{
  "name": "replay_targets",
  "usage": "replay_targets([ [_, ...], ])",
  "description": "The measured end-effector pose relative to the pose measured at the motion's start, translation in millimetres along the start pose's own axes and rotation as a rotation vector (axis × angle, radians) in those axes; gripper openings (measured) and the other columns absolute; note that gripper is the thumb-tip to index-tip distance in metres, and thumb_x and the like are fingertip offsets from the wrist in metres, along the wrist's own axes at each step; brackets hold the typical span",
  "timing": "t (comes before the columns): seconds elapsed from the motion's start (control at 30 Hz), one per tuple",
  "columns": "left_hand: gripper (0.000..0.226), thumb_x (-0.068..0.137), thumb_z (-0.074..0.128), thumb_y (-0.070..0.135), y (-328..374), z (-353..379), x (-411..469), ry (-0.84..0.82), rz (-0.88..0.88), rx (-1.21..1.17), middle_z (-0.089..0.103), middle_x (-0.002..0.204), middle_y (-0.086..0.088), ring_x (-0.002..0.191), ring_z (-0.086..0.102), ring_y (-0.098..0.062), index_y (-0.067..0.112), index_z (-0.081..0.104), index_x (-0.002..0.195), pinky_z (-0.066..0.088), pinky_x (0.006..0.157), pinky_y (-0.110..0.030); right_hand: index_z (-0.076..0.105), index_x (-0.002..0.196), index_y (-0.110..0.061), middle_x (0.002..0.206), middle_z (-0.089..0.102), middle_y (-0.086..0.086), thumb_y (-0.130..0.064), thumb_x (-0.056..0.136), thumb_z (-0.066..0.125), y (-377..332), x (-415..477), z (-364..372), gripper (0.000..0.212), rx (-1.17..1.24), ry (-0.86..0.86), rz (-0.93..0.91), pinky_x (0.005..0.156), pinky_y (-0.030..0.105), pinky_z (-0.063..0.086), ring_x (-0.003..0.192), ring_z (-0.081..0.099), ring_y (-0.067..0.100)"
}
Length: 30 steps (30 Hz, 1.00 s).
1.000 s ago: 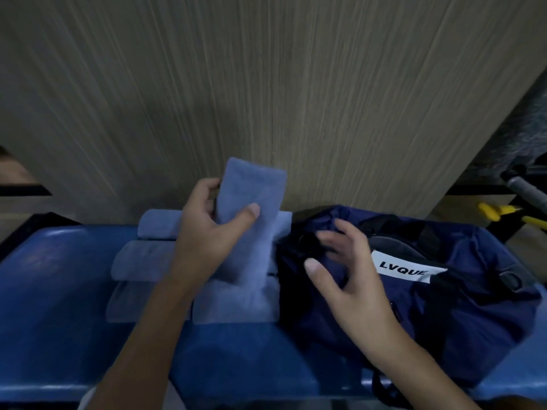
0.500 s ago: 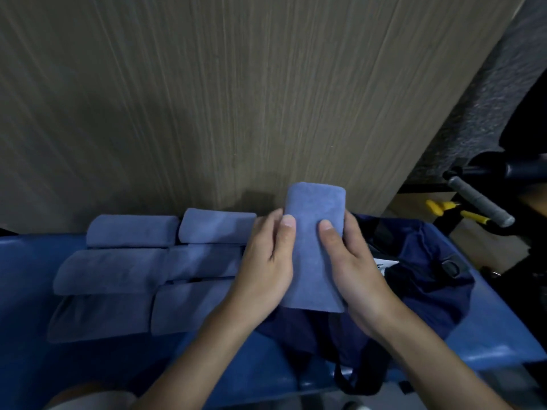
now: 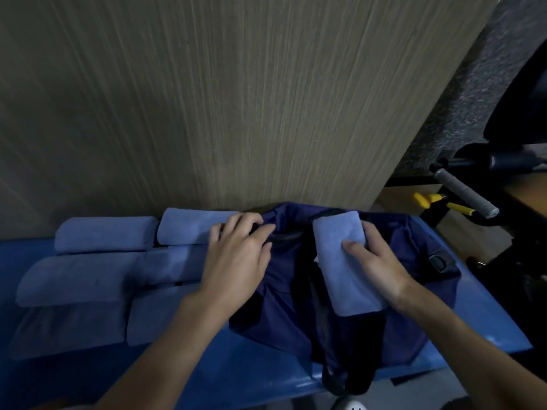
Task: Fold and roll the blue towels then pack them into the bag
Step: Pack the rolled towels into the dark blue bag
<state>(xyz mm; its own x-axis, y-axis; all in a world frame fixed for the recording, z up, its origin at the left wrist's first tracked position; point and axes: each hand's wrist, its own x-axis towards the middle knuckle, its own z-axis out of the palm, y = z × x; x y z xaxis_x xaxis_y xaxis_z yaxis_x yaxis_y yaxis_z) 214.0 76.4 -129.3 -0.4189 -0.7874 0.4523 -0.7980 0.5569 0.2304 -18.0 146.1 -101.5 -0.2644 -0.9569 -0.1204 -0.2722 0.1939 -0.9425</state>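
Note:
A dark navy bag (image 3: 414, 261) lies on the blue table (image 3: 266, 371), right of centre. My right hand (image 3: 376, 267) grips a rolled blue towel (image 3: 343, 261) and holds it over the bag's middle. My left hand (image 3: 239, 255) has its fingertips curled on the bag's left rim near the opening. Several rolled blue towels (image 3: 103, 235) lie in rows on the table to the left of the bag.
A wood-grain panel (image 3: 236, 99) stands right behind the table. Off the table's right end are a black frame with a grey-wrapped handle (image 3: 464, 190) and yellow-handled tools (image 3: 429, 199). The table's front edge runs close below the bag.
The rolled towel went from both hands into my right hand alone and moved right, over the bag. My left hand let go and moved to the bag's left rim.

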Motion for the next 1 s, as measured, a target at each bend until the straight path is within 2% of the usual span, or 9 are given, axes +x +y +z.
replay_targets([
  [0.13,0.027,0.092,0.062,0.018,-4,3,1,0.030,0.013,-0.053,0.055,0.119,0.005,0.115,0.052,-0.020,0.023,0.068,0.118,0.037,0.091,-0.038,0.035,0.134,-0.040,0.116,0.059,-0.016,-0.026,0.097,0.053,13,-10,-1,0.043,-0.079,-0.052,-0.024,0.087,0.029,0.051,0.103,0.061,0.002],
  [0.3,0.033,0.084,0.062,0.001,1,9,0,-0.036,0.165,-0.044,0.054,0.128,0.003,0.134,0.040,-0.022,0.028,0.067,0.101,0.030,0.103,-0.048,0.035,0.134,-0.042,0.119,0.060,-0.011,-0.026,0.097,0.053,28,-29,-3,0.043,-0.062,-0.119,0.028,0.087,0.034,0.054,0.101,0.064,0.006],
  [0.4,0.022,0.088,0.059,0.017,5,14,-4,-0.050,0.166,-0.009,0.056,0.129,0.003,0.133,0.041,-0.020,0.028,0.073,0.101,0.026,0.104,-0.047,0.038,0.132,-0.043,0.118,0.062,-0.008,-0.029,0.097,0.053,31,-33,-7,0.041,-0.017,-0.140,0.113,0.086,0.035,0.055,0.099,0.066,0.010],
  [0.53,0.037,0.094,0.041,0.044,15,15,-5,-0.010,0.064,-0.013,0.057,0.111,0.009,0.115,0.050,-0.013,0.028,0.075,0.098,0.031,0.093,-0.040,0.040,0.132,-0.042,0.115,0.064,-0.008,-0.032,0.095,0.054,31,-34,-12,0.040,-0.004,-0.177,0.207,0.085,0.033,0.055,0.097,0.067,0.011],
  [0.63,0.027,0.089,0.059,0.033,15,21,-4,0.000,-0.013,0.014,0.057,0.103,0.007,0.105,0.053,-0.016,0.021,0.073,0.109,0.036,0.088,-0.039,0.042,0.132,-0.031,0.113,0.063,-0.004,-0.032,0.095,0.055,28,-26,-8,0.039,-0.061,-0.172,0.280,0.077,0.026,0.053,0.097,0.065,0.013],
  [0.7,0.041,0.079,0.068,0.025,16,23,-3,-0.081,-0.070,0.034,0.058,0.109,0.002,0.107,0.054,-0.021,0.014,0.068,0.118,0.039,0.089,-0.040,0.045,0.128,-0.027,0.111,0.064,-0.002,-0.034,0.093,0.057,25,-18,-5,0.038,-0.100,-0.179,0.315,0.081,0.029,0.054,0.098,0.064,0.014],
  [0.83,0.047,0.077,0.061,0.019,16,21,-1,-0.205,-0.058,0.009,0.059,0.121,-0.002,0.115,0.051,-0.024,0.012,0.063,0.123,0.035,0.097,-0.036,0.048,0.122,-0.021,0.111,0.065,0.001,-0.026,0.091,0.062,16,0,9,0.035,-0.067,-0.231,0.298,0.088,0.033,0.054,0.100,0.065,0.016],
  [0.93,0.037,0.080,0.060,0.019,11,21,0,-0.227,-0.005,-0.006,0.060,0.119,-0.002,0.116,0.049,-0.023,0.018,0.069,0.116,0.031,0.097,-0.034,0.045,0.132,-0.019,0.115,0.064,0.000,-0.019,0.092,0.062,15,11,24,0.044,0.072,-0.189,0.242,0.090,0.033,0.054,0.102,0.064,0.016],
  [1.0,0.036,0.080,0.061,0.020,9,21,0,-0.225,0.008,-0.003,0.060,0.123,-0.001,0.119,0.048,-0.023,0.019,0.071,0.114,0.031,0.097,-0.035,0.038,0.140,-0.026,0.122,0.059,-0.005,-0.015,0.094,0.059,18,10,32,0.051,0.107,-0.173,0.223,0.090,0.027,0.050,0.107,0.059,0.012],
])
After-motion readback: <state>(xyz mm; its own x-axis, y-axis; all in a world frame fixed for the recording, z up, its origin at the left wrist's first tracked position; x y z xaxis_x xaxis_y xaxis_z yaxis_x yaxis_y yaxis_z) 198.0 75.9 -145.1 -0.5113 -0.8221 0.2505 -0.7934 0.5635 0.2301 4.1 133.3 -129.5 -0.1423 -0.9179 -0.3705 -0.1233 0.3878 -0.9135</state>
